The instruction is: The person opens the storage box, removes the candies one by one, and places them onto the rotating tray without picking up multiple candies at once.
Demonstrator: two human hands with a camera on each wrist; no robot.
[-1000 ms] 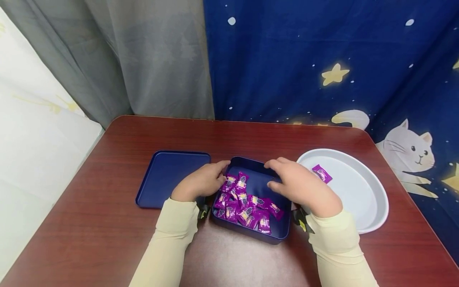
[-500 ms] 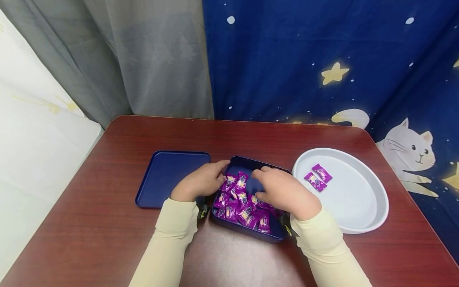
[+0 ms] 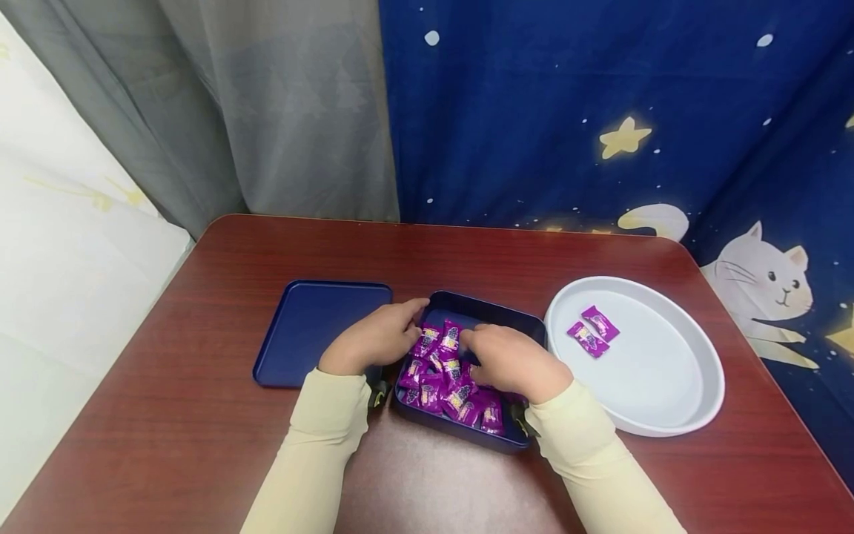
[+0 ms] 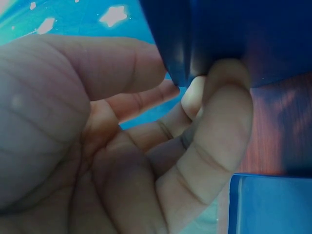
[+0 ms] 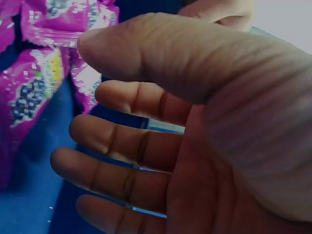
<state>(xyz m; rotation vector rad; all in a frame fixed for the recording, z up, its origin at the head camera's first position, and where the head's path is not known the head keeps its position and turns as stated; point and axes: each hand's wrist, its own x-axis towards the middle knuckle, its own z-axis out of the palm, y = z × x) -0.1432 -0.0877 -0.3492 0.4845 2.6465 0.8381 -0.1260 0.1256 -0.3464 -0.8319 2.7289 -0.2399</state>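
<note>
In the head view a dark blue box (image 3: 494, 441) holds several purple candies (image 3: 430, 391) with grape pictures on their wrappers. My left hand (image 3: 373, 337) grips the left wall of the box; in the left wrist view the thumb lies at its edge and the curled fingers (image 4: 214, 131) press on its outer side. Inside the box, my right hand (image 3: 514, 360) reaches down among the candies. The right wrist view has its fingers (image 5: 109, 139) spread and nearly straight, with the thumb tip against a candy (image 5: 53, 22) and no wrapper clearly pinched. Some candies are hidden under this hand.
To the right stands a white oval tray (image 3: 657, 371) with two purple candies (image 3: 594, 331) near its left side. A flat dark blue lid (image 3: 316, 326) lies left of the box, partly behind the left hand. Curtains hang behind the red-brown table (image 3: 200, 415).
My right hand has moved left from the tray side of the box to over the candies inside. A second candy on the tray has come into sight. The left hand stays put.
</note>
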